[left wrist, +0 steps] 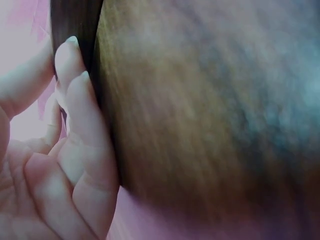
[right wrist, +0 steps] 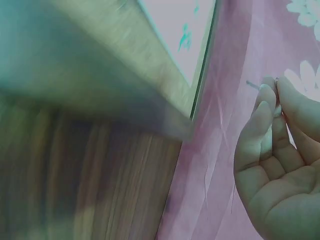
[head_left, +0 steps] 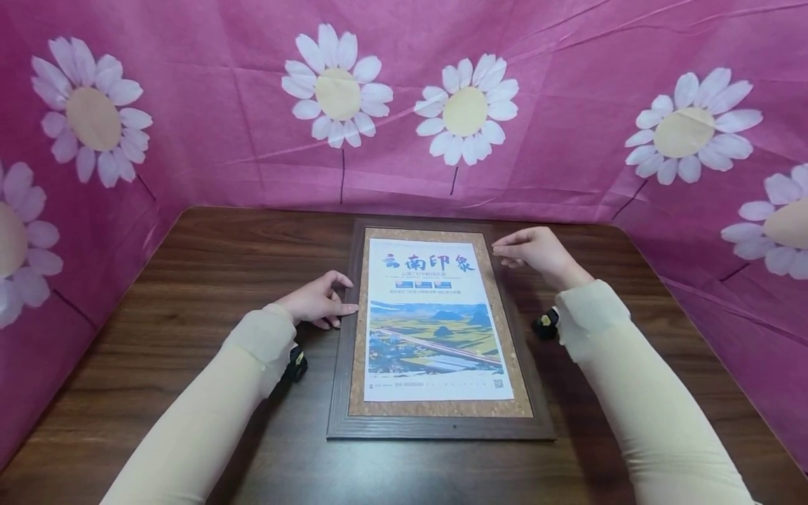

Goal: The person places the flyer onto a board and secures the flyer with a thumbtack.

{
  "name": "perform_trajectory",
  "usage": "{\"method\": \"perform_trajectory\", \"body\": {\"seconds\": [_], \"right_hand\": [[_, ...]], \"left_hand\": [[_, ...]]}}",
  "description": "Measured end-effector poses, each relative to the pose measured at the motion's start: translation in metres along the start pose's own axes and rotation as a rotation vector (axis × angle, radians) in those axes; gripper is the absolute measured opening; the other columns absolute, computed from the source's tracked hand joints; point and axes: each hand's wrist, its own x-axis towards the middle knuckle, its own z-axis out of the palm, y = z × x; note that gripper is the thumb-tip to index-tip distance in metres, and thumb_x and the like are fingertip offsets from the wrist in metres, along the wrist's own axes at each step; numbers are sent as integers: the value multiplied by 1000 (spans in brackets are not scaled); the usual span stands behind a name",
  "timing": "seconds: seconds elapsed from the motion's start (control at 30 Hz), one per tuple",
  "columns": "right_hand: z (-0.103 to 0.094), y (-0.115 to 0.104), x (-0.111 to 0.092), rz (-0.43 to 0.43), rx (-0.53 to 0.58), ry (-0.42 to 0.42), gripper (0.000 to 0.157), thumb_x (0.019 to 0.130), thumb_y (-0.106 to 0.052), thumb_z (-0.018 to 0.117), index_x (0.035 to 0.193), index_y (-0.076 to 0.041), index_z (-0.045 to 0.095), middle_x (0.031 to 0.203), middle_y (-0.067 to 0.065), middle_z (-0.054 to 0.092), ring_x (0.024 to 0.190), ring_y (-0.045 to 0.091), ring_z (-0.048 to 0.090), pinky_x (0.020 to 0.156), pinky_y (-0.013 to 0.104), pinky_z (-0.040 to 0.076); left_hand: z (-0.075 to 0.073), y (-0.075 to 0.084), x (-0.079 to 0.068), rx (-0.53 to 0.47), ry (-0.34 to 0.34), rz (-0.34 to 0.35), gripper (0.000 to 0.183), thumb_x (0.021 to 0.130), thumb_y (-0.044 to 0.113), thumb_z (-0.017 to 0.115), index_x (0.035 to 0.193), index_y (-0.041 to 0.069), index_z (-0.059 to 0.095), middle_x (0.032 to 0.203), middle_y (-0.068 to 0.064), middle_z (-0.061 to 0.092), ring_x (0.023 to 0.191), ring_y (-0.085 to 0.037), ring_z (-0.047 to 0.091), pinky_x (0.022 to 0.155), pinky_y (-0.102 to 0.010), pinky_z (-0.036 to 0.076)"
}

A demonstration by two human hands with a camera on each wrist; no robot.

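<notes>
A cork board [head_left: 519, 393] with a dark wooden frame lies on the table. On its cork is a white printed poster [head_left: 435, 344] with purple lettering and a landscape picture. My left hand [head_left: 318, 301] grips the frame's left edge, thumb at the top face. The left wrist view shows the fingertips [left wrist: 72, 52] against the dark frame side. Beyond the board's upper right edge, my right hand [head_left: 533, 254] is raised, thumb and forefinger together. In the right wrist view they pinch a thin pin [right wrist: 252, 85]; its shaft sticks out and its head is hidden by the fingers.
Brown wooden table [head_left: 189, 280] surrounds the board. A pink cloth [head_left: 240, 140] printed with white daisies stands along the back and both sides. Each wrist wears a small black device [head_left: 546, 324] below a pale sleeve.
</notes>
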Motion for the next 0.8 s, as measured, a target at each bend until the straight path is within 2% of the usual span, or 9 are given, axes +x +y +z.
{"method": "perform_trajectory", "body": {"seconds": [0.1,0.2,0.37,0.47,0.53,0.6,0.73,0.8], "right_hand": [[11,-9,10,12,15,-15,37,95,-17,67,120,10,65,83,-8,72,76,13,66,78,35,57],[23,-16,22,36,46,-31,35,95,-15,68,119,9,66,87,-2,72,75,14,63,78,35,55],[45,-24,39,88,82,-56,32,96,-14,65,121,6,67,109,15,69,86,23,62,83,37,53],[60,-27,48,129,92,-68,32,97,-16,64,123,2,67,121,16,66,96,23,63,90,36,51],[69,-29,54,155,118,-76,31,97,-15,65,123,1,67,124,16,66,95,21,62,90,34,51],[78,-32,58,168,137,-76,31,96,-14,65,123,1,68,119,14,68,89,17,60,84,30,51],[91,-32,64,186,172,-72,29,94,-14,68,119,0,70,98,7,72,76,14,55,72,27,47],[96,-31,65,217,194,-71,28,93,-15,70,117,-1,72,90,4,72,74,13,58,70,26,49]], "left_hand": [[0,0,-1,2,-2,4,55,97,23,65,139,6,34,83,-5,53,69,-14,61,67,-31,54],[-1,0,-2,6,0,1,56,97,23,65,140,6,34,83,-5,54,69,-14,61,68,-31,55],[-2,-1,-2,18,8,-1,56,97,24,65,141,6,34,84,-6,54,70,-15,61,70,-32,56],[-1,-1,-1,21,7,7,56,97,23,65,141,6,34,83,-6,54,70,-14,61,70,-32,55],[-1,-1,0,19,6,8,56,97,24,65,141,6,34,83,-6,53,69,-14,61,69,-31,55],[-1,-2,0,17,6,10,56,97,23,64,141,6,34,82,-5,53,68,-14,61,68,-31,55],[0,-2,1,20,12,7,55,97,23,64,141,6,35,82,-5,52,68,-14,61,68,-31,55],[0,-2,1,22,14,6,55,97,23,64,140,6,35,82,-5,52,68,-14,61,68,-31,55]]}}
